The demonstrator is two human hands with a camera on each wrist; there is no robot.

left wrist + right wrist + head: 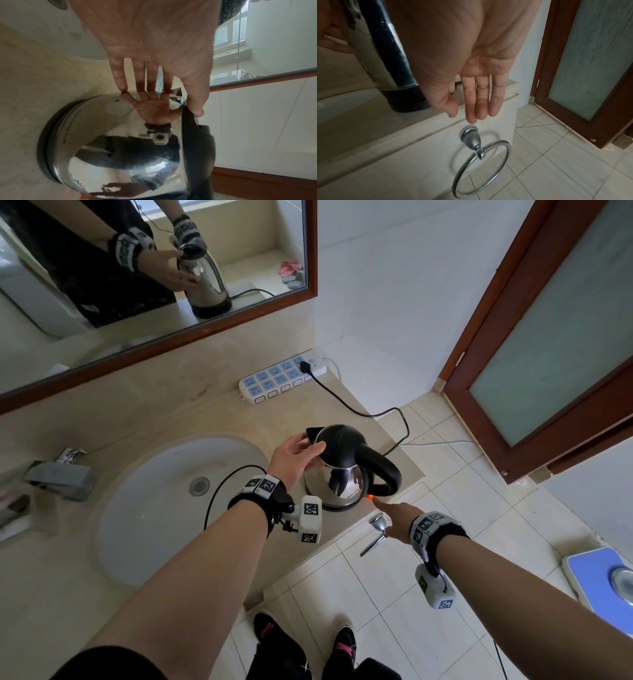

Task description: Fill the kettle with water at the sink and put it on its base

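The left hand point(294, 455) lies against the kettle point(344, 470) with its fingers point(120, 75) straight and spread, fingertips touching the shiny steel wall and the thumb resting on the black lid point(339, 441) near the spout. The right hand point(397, 517) is flat and relaxed, its fingers point(482, 97) straight and close together, one fingertip reaching the glowing orange switch point(370, 497) at the foot of the black handle point(383, 470); it holds nothing. The kettle stands upright on its dark base point(407, 100) near the bench's point(144, 392) front right corner, just right of the white sink point(154, 491). A black cord point(356, 402) runs from the base toward the back edge into a white power strip point(274, 380) lying under the wood-framed mirror point(154, 278). A chrome tap point(60, 475) sits at the sink's left side. A chrome towel ring point(481, 166) hangs on the bench's front face below the right hand, above the tiled floor point(462, 542). A wooden door point(548, 330) with frosted glass stands to the right.
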